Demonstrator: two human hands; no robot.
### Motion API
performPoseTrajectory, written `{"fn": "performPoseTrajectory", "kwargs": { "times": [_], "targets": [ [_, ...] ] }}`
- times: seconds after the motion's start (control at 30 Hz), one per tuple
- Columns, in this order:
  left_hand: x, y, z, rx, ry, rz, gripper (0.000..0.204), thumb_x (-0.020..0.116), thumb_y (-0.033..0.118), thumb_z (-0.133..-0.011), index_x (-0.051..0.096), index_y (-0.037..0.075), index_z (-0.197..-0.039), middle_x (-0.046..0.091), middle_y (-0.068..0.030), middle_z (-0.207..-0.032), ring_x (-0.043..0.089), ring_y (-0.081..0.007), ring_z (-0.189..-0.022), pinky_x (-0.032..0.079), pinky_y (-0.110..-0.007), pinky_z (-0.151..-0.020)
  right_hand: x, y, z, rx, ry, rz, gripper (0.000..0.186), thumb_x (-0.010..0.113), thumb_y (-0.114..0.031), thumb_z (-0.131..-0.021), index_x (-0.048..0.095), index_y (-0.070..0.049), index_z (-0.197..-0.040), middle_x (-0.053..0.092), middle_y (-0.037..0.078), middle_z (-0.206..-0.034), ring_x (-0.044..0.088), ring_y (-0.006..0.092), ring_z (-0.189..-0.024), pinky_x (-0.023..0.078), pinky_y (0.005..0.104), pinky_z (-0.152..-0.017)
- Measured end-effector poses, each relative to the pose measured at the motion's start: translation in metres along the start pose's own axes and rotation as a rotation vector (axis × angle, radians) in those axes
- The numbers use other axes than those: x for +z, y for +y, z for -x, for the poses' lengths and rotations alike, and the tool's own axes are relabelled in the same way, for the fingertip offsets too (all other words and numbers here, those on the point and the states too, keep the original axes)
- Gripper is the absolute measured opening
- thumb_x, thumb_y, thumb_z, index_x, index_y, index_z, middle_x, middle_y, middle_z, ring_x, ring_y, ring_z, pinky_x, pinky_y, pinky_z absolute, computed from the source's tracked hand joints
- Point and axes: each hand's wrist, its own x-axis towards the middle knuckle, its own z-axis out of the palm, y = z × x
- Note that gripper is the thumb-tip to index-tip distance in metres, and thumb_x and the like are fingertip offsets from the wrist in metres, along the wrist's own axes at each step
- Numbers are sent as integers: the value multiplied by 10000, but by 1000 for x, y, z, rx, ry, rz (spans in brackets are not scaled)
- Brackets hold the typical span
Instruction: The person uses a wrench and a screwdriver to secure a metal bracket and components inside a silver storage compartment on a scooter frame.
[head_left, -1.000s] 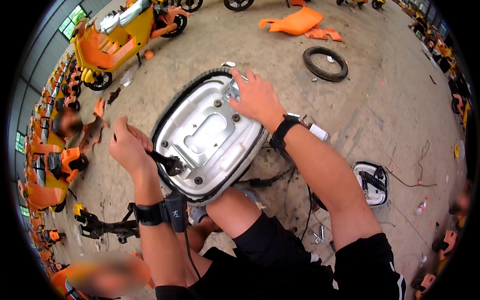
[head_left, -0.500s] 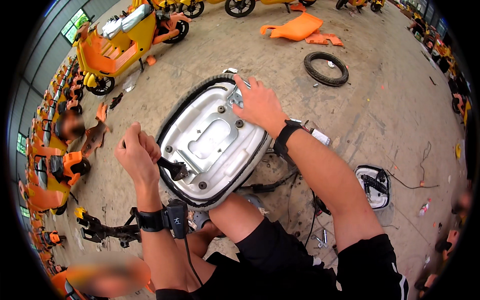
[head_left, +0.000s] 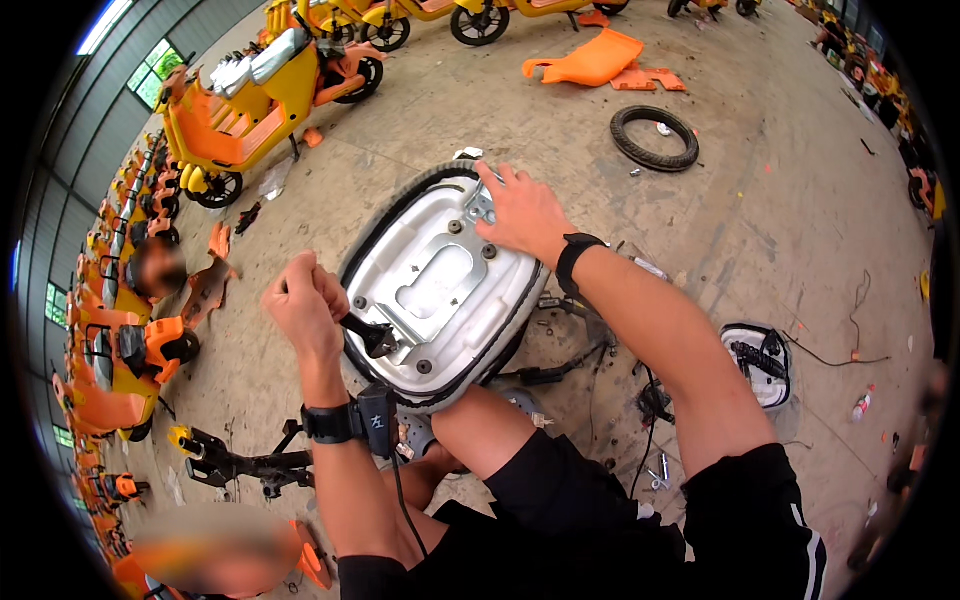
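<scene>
An oval seat [head_left: 437,280] rests underside up across my bare leg, with white plastic, a grey rim, a silver metal plate [head_left: 420,300] and several black mounts. My left hand [head_left: 308,305] is closed around a black handle-like piece [head_left: 364,332] that reaches to a bracket at the seat's lower left. My right hand [head_left: 522,212] grips the seat's upper right edge beside a small silver bracket [head_left: 478,210], fingertips over the rim.
Loose bolts [head_left: 660,470], black cables and a small white-and-black part [head_left: 760,365] lie on the concrete floor [head_left: 740,250]. A tyre [head_left: 655,116], orange panels [head_left: 590,58], a black frame piece [head_left: 230,462] and yellow scooters [head_left: 240,120] surround me. Blurred people appear lower left.
The seat and both my hands appear slightly further right and lower in the picture, along with much of the surroundings as the view shifts. Both grips look the same.
</scene>
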Motion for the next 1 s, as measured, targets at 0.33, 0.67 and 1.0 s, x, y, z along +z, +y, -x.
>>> {"fn": "performPoseTrajectory", "kwargs": {
  "times": [0.33, 0.67, 1.0],
  "targets": [
    [1, -1, 2, 35, -82, -31, 420, 523, 133, -951, 331, 109, -578, 281, 26, -508, 274, -85, -396, 184, -279, -374, -5, 1, -4, 4, -71, -2, 863, 645, -473, -806, 318, -103, -1513, 454, 181, -1417, 569, 318, -1141, 536, 426, -845],
    [16, 4, 2, 22, -7, -89, 432, 523, 147, -947, 339, 106, -559, 317, 20, -488, 266, -80, -393, 187, -266, -378, 3, 5, -4, -12, -42, 78, 833, 638, -480, -820, 337, -108, -1501, 517, 119, -1300, 560, 294, -1126, 522, 446, -848],
    [19, 17, 7, 234, -20, -264, 520, 519, 226, -999, 400, 72, -517, 416, -4, -469, 356, -84, -380, 253, -271, -368, 19, 3, -7, 9, 22, 153, 740, 634, -404, -858, 369, -124, -1489, 544, 88, -1210, 516, 266, -1169, 524, 474, -829]
  ]
}}
